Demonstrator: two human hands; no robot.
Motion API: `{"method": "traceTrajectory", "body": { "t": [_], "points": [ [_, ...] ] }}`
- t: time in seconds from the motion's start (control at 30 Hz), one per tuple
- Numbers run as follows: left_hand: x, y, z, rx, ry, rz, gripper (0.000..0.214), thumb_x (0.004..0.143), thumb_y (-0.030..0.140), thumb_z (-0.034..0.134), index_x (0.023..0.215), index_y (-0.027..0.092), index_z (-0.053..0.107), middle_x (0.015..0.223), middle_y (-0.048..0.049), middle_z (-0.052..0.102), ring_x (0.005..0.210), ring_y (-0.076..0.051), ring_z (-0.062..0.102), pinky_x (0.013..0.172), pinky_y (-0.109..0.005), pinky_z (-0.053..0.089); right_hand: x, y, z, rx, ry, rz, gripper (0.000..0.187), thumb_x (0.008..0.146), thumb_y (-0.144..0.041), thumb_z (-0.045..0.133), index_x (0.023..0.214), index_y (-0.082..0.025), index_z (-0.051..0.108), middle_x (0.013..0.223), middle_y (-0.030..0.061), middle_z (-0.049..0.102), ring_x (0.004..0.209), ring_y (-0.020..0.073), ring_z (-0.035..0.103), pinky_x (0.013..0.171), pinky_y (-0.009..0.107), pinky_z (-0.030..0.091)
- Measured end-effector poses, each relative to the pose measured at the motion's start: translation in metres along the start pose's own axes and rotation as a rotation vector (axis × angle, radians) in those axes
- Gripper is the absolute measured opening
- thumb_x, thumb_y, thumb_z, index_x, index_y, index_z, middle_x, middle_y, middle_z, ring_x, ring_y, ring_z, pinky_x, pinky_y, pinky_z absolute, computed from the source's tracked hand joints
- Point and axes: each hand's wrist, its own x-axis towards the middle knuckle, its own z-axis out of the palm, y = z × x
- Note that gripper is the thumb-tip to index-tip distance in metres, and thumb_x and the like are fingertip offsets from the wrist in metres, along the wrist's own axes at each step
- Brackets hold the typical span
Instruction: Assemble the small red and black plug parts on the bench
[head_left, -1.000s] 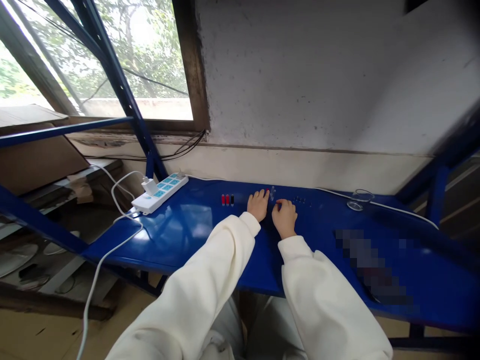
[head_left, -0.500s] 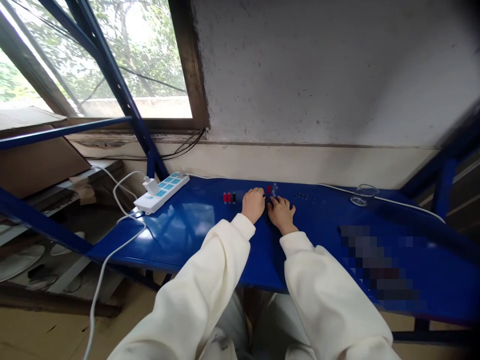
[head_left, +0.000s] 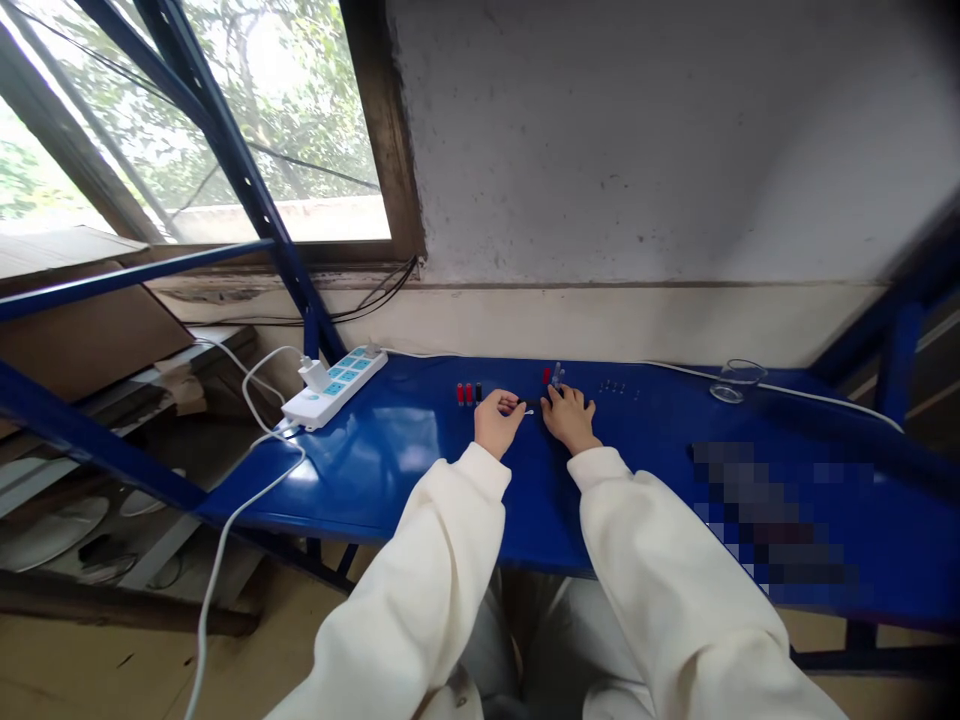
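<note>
My left hand (head_left: pixel 498 422) is closed in a pinch over the blue table (head_left: pixel 420 500). Between its thumb and fingers is a small black piece (head_left: pixel 527 403) with a shiny pale end, too small to name. Just to the right, my right hand (head_left: pixel 571 420) rests low over the table with its fingers apart. Its forefinger reaches small clear plastic pieces (head_left: pixel 557 374), beside a small red piece (head_left: pixel 547 376). Left of my hands, two red cylinders (head_left: pixel 464 393) and a black cylinder (head_left: pixel 478 393) stand upright in a row.
Several tiny parts (head_left: pixel 611 387) lie right of my hands. Farther right is a clear glass bowl (head_left: pixel 739 377) by a white cable. A power strip (head_left: pixel 337 388) with a plug sits at the left end. A blurred-out object (head_left: pixel 772 520) lies at the right front.
My left hand has drawn back slightly and turned, so the black piece with its pale end now shows. My right hand stays by the clear pieces. The view has shifted slightly.
</note>
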Motion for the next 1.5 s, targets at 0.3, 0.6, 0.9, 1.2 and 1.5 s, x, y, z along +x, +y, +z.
{"method": "traceTrajectory", "body": {
  "t": [0.3, 0.6, 0.9, 1.2, 1.5],
  "points": [
    [0.002, -0.005, 0.001, -0.073, 0.031, -0.014, 0.012, 0.064, 0.024, 0.063, 0.070, 0.014, 0.058, 0.065, -0.0020, 0.059, 0.058, -0.009, 0.052, 0.061, -0.024, 0.045, -0.003, 0.000, -0.002, 0.006, 0.003, -0.020, 0.047, 0.089, -0.036, 0.023, 0.128, -0.016, 0.041, 0.131, 0.0142, 0.039, 0.119, 0.0280, 0.029, 0.095, 0.052, 0.020],
    [0.005, -0.014, 0.004, -0.174, 0.068, -0.086, 0.018, 0.063, 0.028, 0.065, 0.071, 0.014, 0.058, 0.064, -0.0010, 0.057, 0.057, -0.008, 0.049, 0.059, -0.023, 0.044, -0.017, -0.003, -0.025, 0.479, 0.437, -0.171, 0.030, 0.087, -0.035, 0.029, 0.093, -0.015, 0.052, 0.087, 0.0115, 0.056, 0.081, 0.0207, 0.050, 0.071, 0.033, 0.038],
    [0.005, -0.013, 0.003, -0.231, 0.085, -0.153, 0.020, 0.064, 0.030, 0.065, 0.074, 0.014, 0.058, 0.067, -0.0021, 0.057, 0.061, -0.009, 0.053, 0.062, -0.024, 0.045, -0.019, -0.005, -0.034, 0.895, 0.436, -0.052, 0.027, 0.083, -0.044, 0.038, 0.081, -0.019, 0.047, 0.066, 0.0005, 0.051, 0.057, 0.0126, 0.045, 0.057, 0.025, 0.036],
    [0.005, -0.013, 0.002, -0.308, 0.106, -0.200, 0.021, 0.062, 0.030, 0.067, 0.074, 0.014, 0.059, 0.068, -0.0028, 0.059, 0.062, -0.010, 0.054, 0.064, -0.025, 0.046, -0.013, -0.001, -0.024, 1.057, 0.328, 0.002, 0.029, 0.079, -0.047, 0.043, 0.078, -0.019, 0.048, 0.063, -0.0015, 0.049, 0.054, 0.0108, 0.041, 0.054, 0.025, 0.035],
    [0.004, -0.009, 0.003, -0.364, -0.060, -0.182, 0.033, 0.066, 0.030, 0.065, 0.095, 0.015, 0.063, 0.085, -0.0077, 0.065, 0.068, -0.012, 0.058, 0.070, -0.028, 0.047, -0.011, -0.007, -0.023, 1.413, 0.223, 0.101, 0.030, 0.071, -0.048, 0.053, 0.073, -0.019, 0.046, 0.053, -0.0061, 0.041, 0.047, 0.0074, 0.036, 0.045, 0.022, 0.031]
  ]
}}
